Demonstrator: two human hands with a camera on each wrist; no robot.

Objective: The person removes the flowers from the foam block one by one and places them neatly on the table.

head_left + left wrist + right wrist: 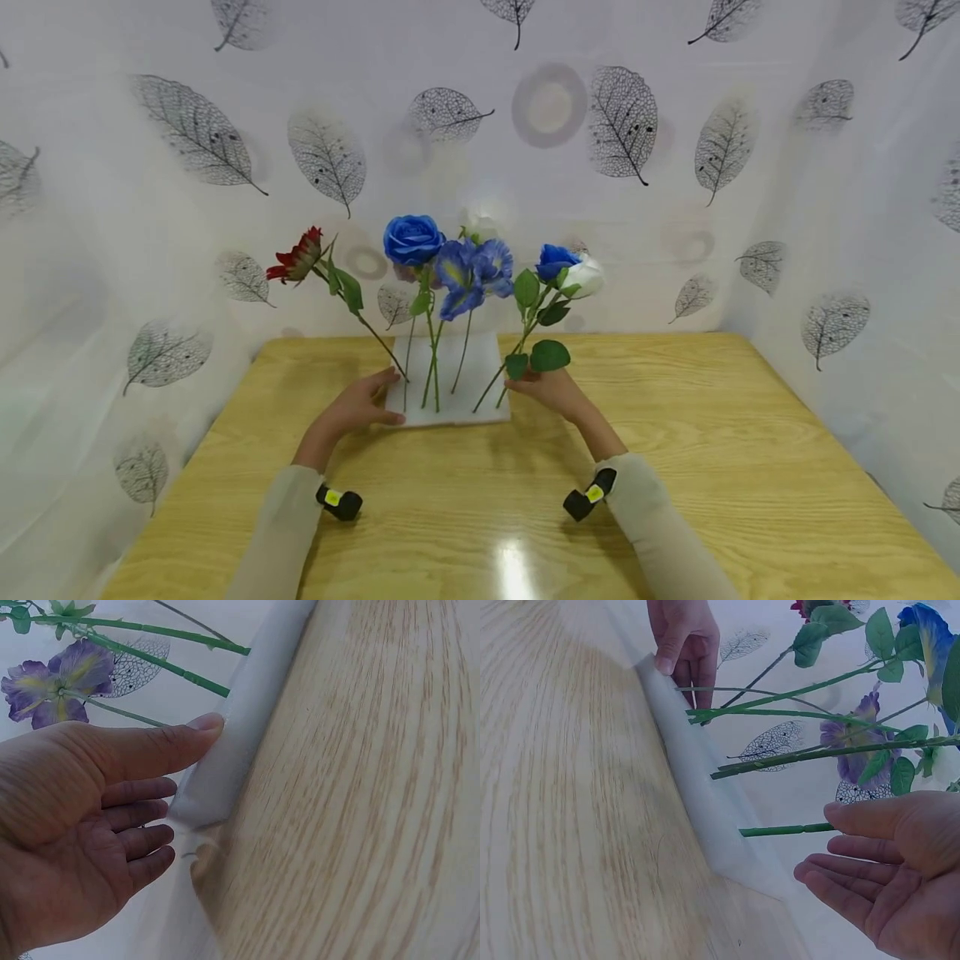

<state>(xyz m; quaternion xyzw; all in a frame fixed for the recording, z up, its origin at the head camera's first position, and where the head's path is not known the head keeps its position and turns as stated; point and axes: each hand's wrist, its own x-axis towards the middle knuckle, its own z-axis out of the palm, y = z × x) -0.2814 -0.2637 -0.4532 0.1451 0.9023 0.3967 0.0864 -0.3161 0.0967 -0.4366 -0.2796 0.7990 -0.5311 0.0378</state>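
A white foam board (459, 414) lies on the table, and several artificial flowers stand in it. A red flower (297, 257) leans out to the left. Upright near the middle are a large blue rose (412, 240) and a blue-purple iris (472, 271). On the right a smaller blue rose (555, 260) and a white rose (585, 277) tilt outward. My left hand (358, 408) touches the board's left side, thumb at the front corner, fingers along the edge. Beside the right edge, my right hand (900, 862) has its thumb and fingers spread near a green stem (780, 830), apparently not gripping it.
The wooden table (450, 508) reaches around the board on both sides and in front. A pale curtain (465, 175) with printed leaves hangs behind and at the sides. Dark wrist cameras (341, 503) sit on both cuffs.
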